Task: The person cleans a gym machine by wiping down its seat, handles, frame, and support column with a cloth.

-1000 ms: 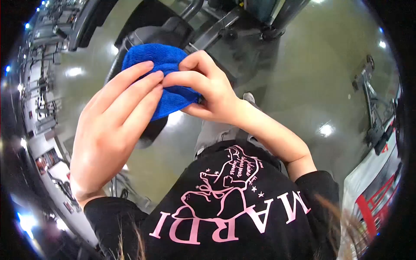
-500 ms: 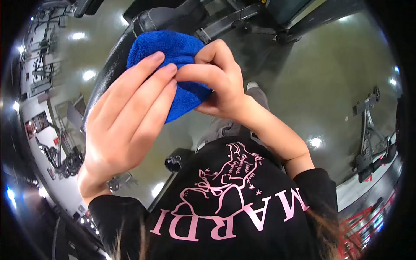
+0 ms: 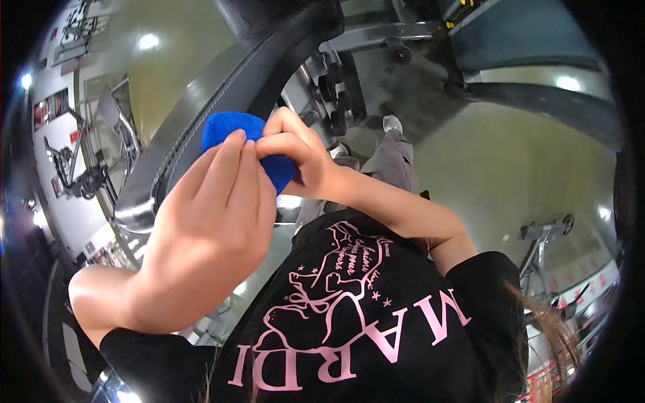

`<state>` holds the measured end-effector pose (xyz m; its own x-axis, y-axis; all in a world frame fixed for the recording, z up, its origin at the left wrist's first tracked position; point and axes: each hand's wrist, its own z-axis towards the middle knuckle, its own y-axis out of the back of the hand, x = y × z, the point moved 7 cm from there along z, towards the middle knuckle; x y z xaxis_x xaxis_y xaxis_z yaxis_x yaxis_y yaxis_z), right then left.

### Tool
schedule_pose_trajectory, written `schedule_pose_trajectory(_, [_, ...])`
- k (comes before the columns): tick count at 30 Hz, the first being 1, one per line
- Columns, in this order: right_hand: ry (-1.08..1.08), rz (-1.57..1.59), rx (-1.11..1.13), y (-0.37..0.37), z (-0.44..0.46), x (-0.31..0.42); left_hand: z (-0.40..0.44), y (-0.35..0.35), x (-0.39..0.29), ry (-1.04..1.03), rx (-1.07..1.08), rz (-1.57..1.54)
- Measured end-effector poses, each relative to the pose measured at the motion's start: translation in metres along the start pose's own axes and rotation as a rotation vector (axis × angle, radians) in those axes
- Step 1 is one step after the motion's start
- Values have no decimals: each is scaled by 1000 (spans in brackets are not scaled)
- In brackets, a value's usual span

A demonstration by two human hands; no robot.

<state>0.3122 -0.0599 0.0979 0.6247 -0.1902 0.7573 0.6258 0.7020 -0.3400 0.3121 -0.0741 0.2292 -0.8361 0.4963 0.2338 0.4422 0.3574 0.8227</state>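
I have the left hand (image 3: 208,232) and right hand (image 3: 306,158) pinching a blue cloth (image 3: 232,124), which lies in view against the black pad (image 3: 185,134) — apparently gripped from two sides to keep it bunched. The hands cover much of it, so I can't tell whether it touches the pad. Right of the pad I see a metal bar (image 3: 396,31) and a shoe (image 3: 392,123); the pad itself probably limits reaching forward.
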Motion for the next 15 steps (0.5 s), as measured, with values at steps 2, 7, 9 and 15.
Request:
schedule_pose_trajectory(2, [-48, 45, 13, 11, 5, -13, 18, -4, 8, 1, 82, -17])
schedule_pose_trajectory(7, [-168, 102, 65, 17, 12, -28, 28, -13, 26, 17, 138, -188])
schedule_pose_trajectory(9, [-252, 92, 109, 24, 13, -24, 29, -11, 36, -17, 36, -335])
schedule_pose_trajectory(15, [-135, -8, 199, -2, 42, 39, -21, 25, 52, 222, -91, -557])
